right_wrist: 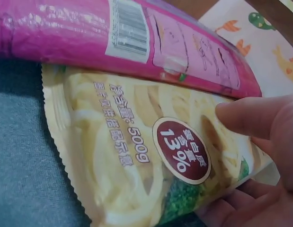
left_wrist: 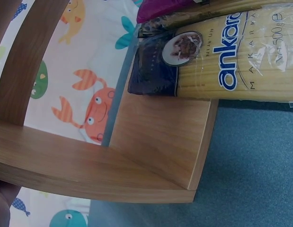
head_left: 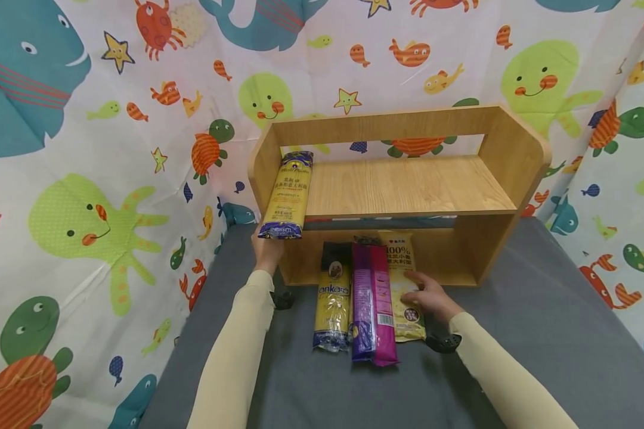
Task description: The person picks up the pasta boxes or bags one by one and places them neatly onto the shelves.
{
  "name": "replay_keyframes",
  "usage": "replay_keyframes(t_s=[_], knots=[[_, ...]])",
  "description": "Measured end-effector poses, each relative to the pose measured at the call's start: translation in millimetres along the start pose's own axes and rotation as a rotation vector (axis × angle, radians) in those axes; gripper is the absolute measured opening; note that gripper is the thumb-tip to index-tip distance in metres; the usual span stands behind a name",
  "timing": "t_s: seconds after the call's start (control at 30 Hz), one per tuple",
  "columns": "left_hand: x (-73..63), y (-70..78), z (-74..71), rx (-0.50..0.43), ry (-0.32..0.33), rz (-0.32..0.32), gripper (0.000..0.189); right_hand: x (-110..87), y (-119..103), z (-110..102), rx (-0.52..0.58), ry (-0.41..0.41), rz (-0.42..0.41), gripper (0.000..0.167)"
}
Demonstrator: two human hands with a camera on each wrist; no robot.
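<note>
My right hand (head_left: 432, 296) grips a cream-yellow pasta pack (right_wrist: 122, 156), its thumb over the printed front and its other fingers under the edge. That pack lies to the right of a magenta and purple pasta pack (head_left: 374, 304). A clear and yellow "ankara" pasta pack (left_wrist: 208, 56) lies further left. By the left side of a wooden shelf (head_left: 408, 185), my left hand (head_left: 268, 251) is just below a yellow and blue spaghetti pack (head_left: 290, 193), which leans on the upper board. The left fingers are mostly hidden behind the shelf and that pack.
The shelf stands on a grey cloth-covered table (head_left: 536, 333). The far ends of the three lower packs reach into its bottom level. A white curtain (head_left: 193, 59) printed with sea animals hangs behind and at both sides.
</note>
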State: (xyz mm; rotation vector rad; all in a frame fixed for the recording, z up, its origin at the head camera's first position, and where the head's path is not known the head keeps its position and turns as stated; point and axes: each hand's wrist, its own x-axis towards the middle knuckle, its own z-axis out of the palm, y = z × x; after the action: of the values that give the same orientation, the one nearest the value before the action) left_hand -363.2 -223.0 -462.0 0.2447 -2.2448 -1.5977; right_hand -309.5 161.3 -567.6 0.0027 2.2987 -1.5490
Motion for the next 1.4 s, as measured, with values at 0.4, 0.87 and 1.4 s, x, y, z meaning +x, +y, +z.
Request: replay_keyframes(t_s=[0.4,0.87,1.4], knots=[[-1.1,0.3,0.1,0.014,0.006,0.008,0.045,5.6,4.6,5.0,-0.064,0.019,-0.049,0.088],[0.2,0.7,-1.0,0.045,-0.006,0.004,0.044,-2.2,4.0,10.2,-0.043,0.049,-0.021,0.085],[0.1,1.8,-0.3,0.081,0.011,0.039,0.046,-35.8,22.0,-0.7,0.101,-0.002,-0.008,0.088]])
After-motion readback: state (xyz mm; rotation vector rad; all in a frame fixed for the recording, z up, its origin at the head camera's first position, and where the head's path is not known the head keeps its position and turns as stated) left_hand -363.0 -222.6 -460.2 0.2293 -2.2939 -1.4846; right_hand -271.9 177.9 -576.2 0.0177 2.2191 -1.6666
